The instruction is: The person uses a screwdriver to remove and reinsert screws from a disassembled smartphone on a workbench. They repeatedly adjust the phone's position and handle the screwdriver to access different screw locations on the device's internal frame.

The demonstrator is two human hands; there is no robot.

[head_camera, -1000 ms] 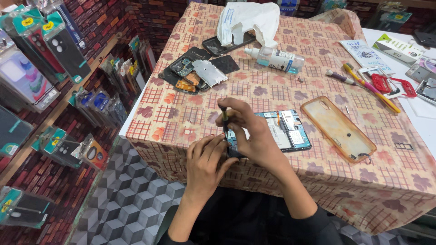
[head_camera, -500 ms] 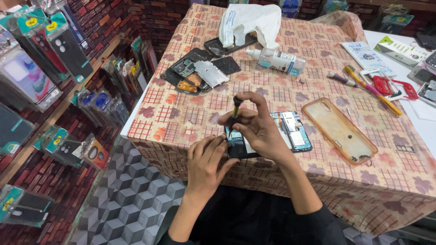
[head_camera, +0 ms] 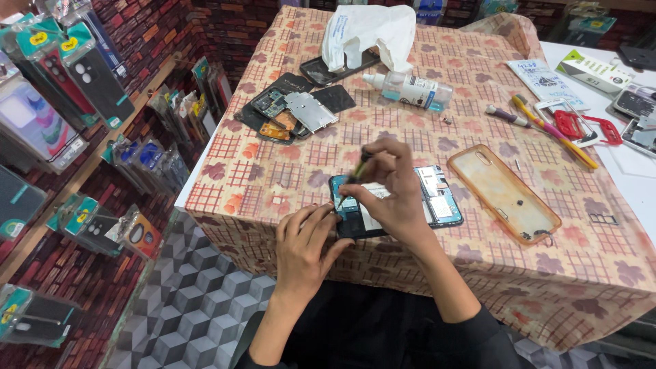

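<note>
An opened smartphone (head_camera: 437, 198) with its back off lies near the front edge of the table with a patterned cloth (head_camera: 287, 171). My right hand (head_camera: 389, 195) grips a small screwdriver (head_camera: 357, 171), tip down on the phone's left end. My left hand (head_camera: 304, 246) rests at the table edge, its fingers steadying the phone's lower left corner. Much of the phone is hidden under my right hand.
A clear orange phone case (head_camera: 506, 191) lies right of the phone. Further back are a pile of phone parts (head_camera: 290, 113), a white squeeze bottle (head_camera: 410, 89), a white plastic bag (head_camera: 369, 31), tools (head_camera: 547, 126). Shelves of packaged phone cases (head_camera: 68, 102) stand left.
My right hand has shifted slightly along the phone with the screwdriver and turned it. My left hand stays at the phone's corner.
</note>
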